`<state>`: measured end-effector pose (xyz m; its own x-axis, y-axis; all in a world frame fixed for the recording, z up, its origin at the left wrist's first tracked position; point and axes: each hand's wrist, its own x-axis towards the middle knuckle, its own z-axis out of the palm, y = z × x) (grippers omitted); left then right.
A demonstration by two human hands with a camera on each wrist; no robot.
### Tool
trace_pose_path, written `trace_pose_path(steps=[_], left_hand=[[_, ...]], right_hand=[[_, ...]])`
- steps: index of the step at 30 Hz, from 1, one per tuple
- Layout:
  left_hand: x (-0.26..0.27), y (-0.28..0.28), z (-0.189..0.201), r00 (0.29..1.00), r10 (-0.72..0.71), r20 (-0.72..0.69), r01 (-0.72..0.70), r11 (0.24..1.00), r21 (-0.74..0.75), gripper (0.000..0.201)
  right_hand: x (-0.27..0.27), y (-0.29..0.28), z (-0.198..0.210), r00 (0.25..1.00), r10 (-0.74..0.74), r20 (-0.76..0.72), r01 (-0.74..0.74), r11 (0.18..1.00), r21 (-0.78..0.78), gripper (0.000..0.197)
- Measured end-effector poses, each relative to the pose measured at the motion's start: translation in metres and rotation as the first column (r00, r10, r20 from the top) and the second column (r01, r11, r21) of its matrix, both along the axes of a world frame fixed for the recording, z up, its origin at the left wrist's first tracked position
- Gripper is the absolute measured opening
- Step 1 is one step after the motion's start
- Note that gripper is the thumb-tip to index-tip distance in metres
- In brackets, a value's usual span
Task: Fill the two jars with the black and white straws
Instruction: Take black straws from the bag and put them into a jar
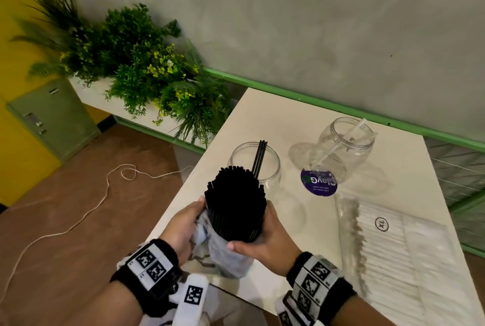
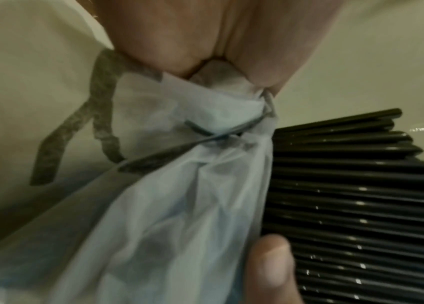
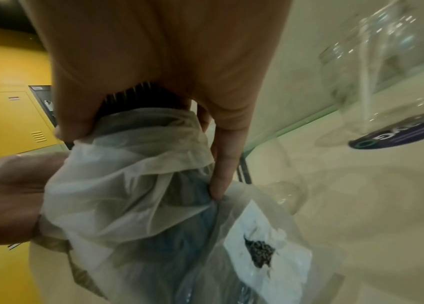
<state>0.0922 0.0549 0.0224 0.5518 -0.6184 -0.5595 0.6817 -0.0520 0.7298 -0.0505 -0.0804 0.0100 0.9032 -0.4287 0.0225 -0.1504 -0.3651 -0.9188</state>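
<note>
While hands point(image 1: 223, 231) grip bagged black straws point(image 1: 235, 202), few in jars point(image 1: 256, 165).

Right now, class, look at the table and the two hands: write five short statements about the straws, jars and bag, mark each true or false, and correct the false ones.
1. The right hand grips the bundle of black straws. True.
2. The left hand rests flat on the table. False: its fingers pinch the plastic bag around the bundle.
3. The left jar holds a few black straws. True.
4. The right jar is full of white straws. False: only one white straw shows in it.
5. Both jars have lids on. False: both stand open.
</note>
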Motion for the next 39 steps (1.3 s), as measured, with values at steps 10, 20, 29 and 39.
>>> trace_pose_path(steps=[10,20,29,39], left_hand=[[0.080,0.017,-0.002,0.974,0.034,0.224,-0.059,0.993,0.104,0.025],[0.102,0.003,-0.014,0.967,0.030,0.251,-0.069,0.987,0.144,0.029],[0.100,0.007,0.001,0.957,0.013,0.289,-0.039,0.996,0.085,0.035],[0.111,0.024,-0.001,0.930,-0.235,0.283,0.178,0.961,0.212,0.101]], right_hand=[[0.082,0.025,0.005,0.999,-0.036,-0.002,0.035,0.986,-0.160,0.088],[0.092,0.026,-0.003,0.987,-0.127,-0.101,0.085,0.935,-0.343,0.087],[0.099,0.026,0.003,0.978,-0.204,-0.039,0.195,0.967,-0.166,0.058],[0.102,0.032,0.004,0.970,-0.237,-0.044,0.237,0.971,-0.017,0.022]])
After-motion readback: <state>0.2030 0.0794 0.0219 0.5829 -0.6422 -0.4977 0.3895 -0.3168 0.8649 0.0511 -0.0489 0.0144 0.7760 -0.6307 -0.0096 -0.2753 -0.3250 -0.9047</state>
